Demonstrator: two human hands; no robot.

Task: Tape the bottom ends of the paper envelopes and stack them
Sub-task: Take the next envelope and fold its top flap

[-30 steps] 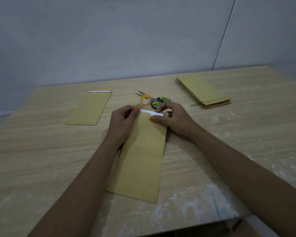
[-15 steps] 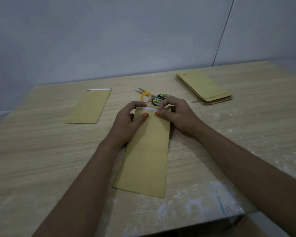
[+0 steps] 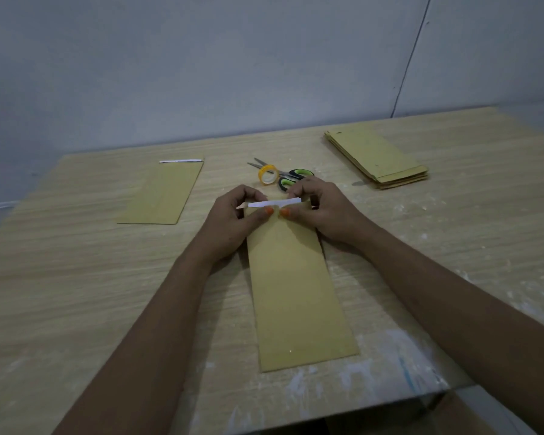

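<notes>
A long brown paper envelope [image 3: 296, 296] lies lengthwise on the wooden table [image 3: 76, 277] in front of me. A white strip [image 3: 274, 203] runs along its far end. My left hand [image 3: 233, 221] and my right hand [image 3: 324, 211] both pinch that far end, thumbs meeting at the middle just below the strip. A yellow roll of tape [image 3: 268, 174] stands just beyond my hands. One taped envelope [image 3: 164, 193] with a white strip at its far edge lies flat at the left. A stack of brown envelopes [image 3: 377, 158] sits at the far right.
Scissors [image 3: 288, 177] with black and green handles lie beside the tape roll, right behind my right hand. White paint smears mark the table near its front edge [image 3: 390, 400]. A grey wall [image 3: 264, 58] stands behind the table.
The envelope has swung round so that it now lies straighter toward me. The white strip at its far end, covered half a second ago, shows again, and my thumbs have come together at the middle.
</notes>
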